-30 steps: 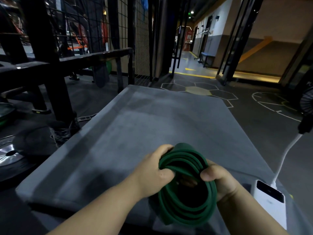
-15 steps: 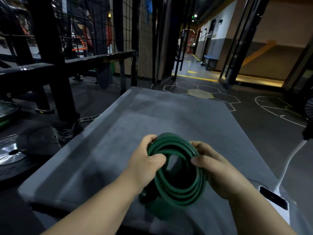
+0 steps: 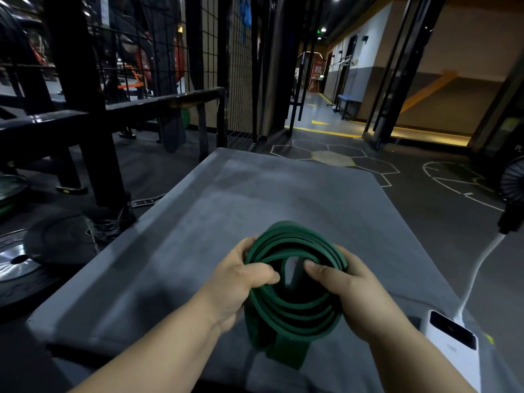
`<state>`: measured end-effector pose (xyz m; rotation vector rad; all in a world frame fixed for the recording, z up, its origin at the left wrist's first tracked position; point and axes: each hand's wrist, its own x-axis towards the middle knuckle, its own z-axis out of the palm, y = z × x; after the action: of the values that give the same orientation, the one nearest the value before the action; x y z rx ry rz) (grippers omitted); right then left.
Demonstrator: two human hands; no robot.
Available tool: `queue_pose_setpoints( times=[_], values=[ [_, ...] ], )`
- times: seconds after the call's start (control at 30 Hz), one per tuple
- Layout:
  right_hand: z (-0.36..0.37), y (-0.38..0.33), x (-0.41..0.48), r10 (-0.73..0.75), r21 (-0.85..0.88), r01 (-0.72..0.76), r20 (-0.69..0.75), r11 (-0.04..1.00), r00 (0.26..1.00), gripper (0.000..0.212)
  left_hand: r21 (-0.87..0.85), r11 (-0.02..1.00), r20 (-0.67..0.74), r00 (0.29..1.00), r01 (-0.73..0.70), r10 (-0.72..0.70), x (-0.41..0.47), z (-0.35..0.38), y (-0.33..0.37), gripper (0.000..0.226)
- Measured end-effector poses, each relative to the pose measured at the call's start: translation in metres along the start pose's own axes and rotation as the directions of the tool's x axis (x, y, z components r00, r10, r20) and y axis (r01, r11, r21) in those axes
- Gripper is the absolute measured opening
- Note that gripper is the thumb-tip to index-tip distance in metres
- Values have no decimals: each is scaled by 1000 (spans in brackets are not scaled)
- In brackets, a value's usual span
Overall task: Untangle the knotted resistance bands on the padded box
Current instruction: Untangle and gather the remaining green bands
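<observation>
1. The left hand [image 3: 238,285] clenches the left side of the coiled green resistance bands [image 3: 297,313], thumb pressed across the strands. The right hand [image 3: 354,293] grasps the right side, thumb tip at the centre opening.
2. The bands sit between both hands over the near end of the grey padded box [image 3: 269,199] — a flat tail hangs from the coil's near edge; whether it touches the box, I cannot tell.
3. The coil faces up at the camera, slightly longer near-to-far, with one hand on each flank.
4. The centre gap lies by the right thumb — that hand seems better placed to draw a strand out while the left anchors.
</observation>
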<state>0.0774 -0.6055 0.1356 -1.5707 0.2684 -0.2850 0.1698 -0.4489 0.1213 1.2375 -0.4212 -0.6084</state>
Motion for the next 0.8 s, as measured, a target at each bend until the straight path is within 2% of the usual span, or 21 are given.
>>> queue_pose_setpoints(
  times=[0.13,0.27,0.33,0.43,0.53,0.67,0.73,0.8],
  values=[
    [-7,-1,3,-13,15,11,75,1000,997,53,-101,995,80,997,-6,14,-3,-1,-2,81],
    [-14,-1,4,-65,29,61,167,998,984,46,-224,974,152,986,-39,74,-2,-3,-4,85],
    [-15,1,4,-63,13,61,181,998,982,51,-235,971,195,977,-43,91,-3,-2,-4,78],
    [-13,4,3,-77,35,73,149,997,986,47,-123,990,260,960,-72,102,-3,-2,1,47],
    [-10,5,4,-100,127,87,99,988,990,50,0,996,314,945,-92,88,-1,-3,5,41],
    [-7,2,3,-111,252,69,156,965,981,58,40,998,333,942,-57,41,-2,-3,2,45],
    [-6,2,3,-124,247,76,183,966,975,49,-21,997,296,952,-71,74,-2,-2,1,54],
    [-6,4,6,-107,228,58,209,972,972,62,-115,991,229,969,-72,97,0,-1,1,64]
  ],
)
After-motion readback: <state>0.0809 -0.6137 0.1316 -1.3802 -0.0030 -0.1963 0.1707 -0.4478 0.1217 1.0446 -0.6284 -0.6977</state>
